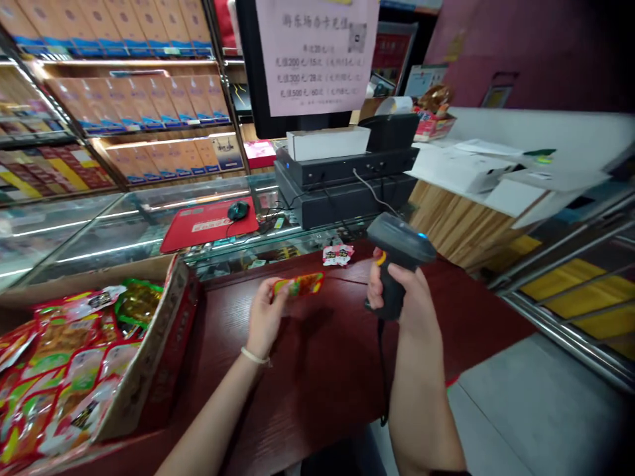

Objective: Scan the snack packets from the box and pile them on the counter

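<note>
My left hand (270,311) pinches one end of a small red and yellow snack packet (308,284) above the dark red counter (238,390). To its right, my right hand (397,287) is wrapped around the handle of a grey barcode scanner (401,239), a finger near its yellow trigger. A small blue light glows on the scanner's top, and its cord hangs down below the grip. Between the hands, farther back, lies a white and pink packet (338,255). An open cardboard box (171,317) full of snack packets stands at the left.
A black monitor bearing a printed paper sign (320,73) rises behind a dark cash drawer (342,198). On the glass case sit a red mouse pad (198,228) and a mouse (238,211). Shelves of boxes (139,102) line the back left. Metal rails (565,330) run at the right.
</note>
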Action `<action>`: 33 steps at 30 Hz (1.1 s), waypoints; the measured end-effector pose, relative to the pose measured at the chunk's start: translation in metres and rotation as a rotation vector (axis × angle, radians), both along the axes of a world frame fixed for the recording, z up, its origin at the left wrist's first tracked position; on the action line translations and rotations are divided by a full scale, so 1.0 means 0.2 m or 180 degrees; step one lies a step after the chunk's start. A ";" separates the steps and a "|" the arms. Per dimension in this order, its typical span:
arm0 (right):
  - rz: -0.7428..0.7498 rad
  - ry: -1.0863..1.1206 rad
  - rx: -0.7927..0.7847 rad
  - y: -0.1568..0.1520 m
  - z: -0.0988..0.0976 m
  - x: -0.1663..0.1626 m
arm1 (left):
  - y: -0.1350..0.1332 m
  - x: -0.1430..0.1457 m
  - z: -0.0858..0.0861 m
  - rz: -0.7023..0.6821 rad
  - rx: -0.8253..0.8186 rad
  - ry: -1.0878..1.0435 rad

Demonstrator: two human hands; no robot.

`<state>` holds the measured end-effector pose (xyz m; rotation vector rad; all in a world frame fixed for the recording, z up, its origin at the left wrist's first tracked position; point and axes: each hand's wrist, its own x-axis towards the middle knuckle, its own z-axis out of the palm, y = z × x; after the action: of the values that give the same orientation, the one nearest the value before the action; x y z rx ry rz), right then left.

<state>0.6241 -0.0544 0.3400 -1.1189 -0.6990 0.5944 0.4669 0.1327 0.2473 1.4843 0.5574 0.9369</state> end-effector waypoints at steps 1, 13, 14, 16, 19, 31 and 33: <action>-0.0090 -0.0013 0.0059 -0.03 0.01 0.02 | -0.04 0.07 -0.01 -0.0185 0.0422 0.0205; -0.0128 0.0050 0.0313 -0.17 -0.03 0.20 | -0.13 0.71 -0.16 -0.2008 0.3488 0.1271; -0.0115 0.0075 0.0356 -0.16 -0.03 0.20 | -0.12 0.74 -0.17 -0.1996 0.3646 0.1339; -0.0105 0.0101 0.0398 -0.15 -0.04 0.20 | -0.09 0.78 -0.19 -0.1948 0.3815 0.1437; -0.0160 0.0086 0.0247 -0.14 -0.02 0.18 | -0.08 0.78 -0.20 -0.1946 0.3746 0.1455; 0.0296 0.0487 0.0009 0.03 -0.03 0.04 | -0.10 0.12 0.28 -0.0359 0.2375 0.0818; 0.0477 0.0420 -0.0035 0.09 -0.03 -0.02 | -0.09 -0.10 0.42 -0.0047 0.2298 0.0702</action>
<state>0.6201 -0.0357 0.3341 -1.0331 -0.6694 0.7933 0.4467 0.1152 0.3304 2.2547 0.3740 1.0229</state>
